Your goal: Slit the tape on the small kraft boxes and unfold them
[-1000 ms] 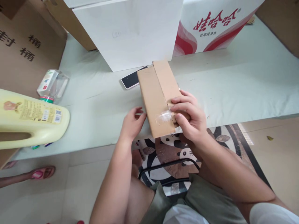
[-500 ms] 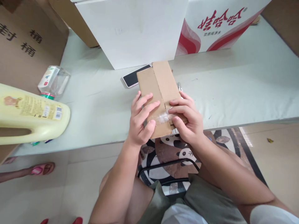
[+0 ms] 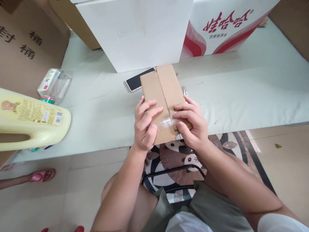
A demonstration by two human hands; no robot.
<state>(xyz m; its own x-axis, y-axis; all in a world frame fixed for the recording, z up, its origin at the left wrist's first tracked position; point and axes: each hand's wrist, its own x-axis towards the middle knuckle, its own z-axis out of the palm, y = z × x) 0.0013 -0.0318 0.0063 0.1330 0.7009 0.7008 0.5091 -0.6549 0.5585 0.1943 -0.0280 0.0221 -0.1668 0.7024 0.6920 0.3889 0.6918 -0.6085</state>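
A small brown cardboard box (image 3: 154, 88) is at the table's front edge, with a seam running along its top. Crumpled clear tape (image 3: 166, 122) crosses the seam at the near end. My left hand (image 3: 145, 125) grips the box's left side, its fingers over the top face. On the opposite side, my right hand (image 3: 193, 117) holds the near right corner, thumb and fingertips beside the tape. The box partly covers a phone (image 3: 137, 81) behind it. A shiny metal object (image 3: 184, 90), mostly hidden, lies just beyond my right fingers.
White cartons, one with red lettering (image 3: 227, 25), stand at the back of the cloth-covered table (image 3: 241, 90). To the left are a pale yellow jug (image 3: 53, 129), a clear bottle (image 3: 56, 83) lying down and a large brown carton (image 3: 31, 61). Another person's sandalled foot (image 3: 43, 175) shows below.
The box has turned very slightly under my hands, and my left thumb has shifted a little left on it. The whole view has drifted slightly. Both hands keep their hold.
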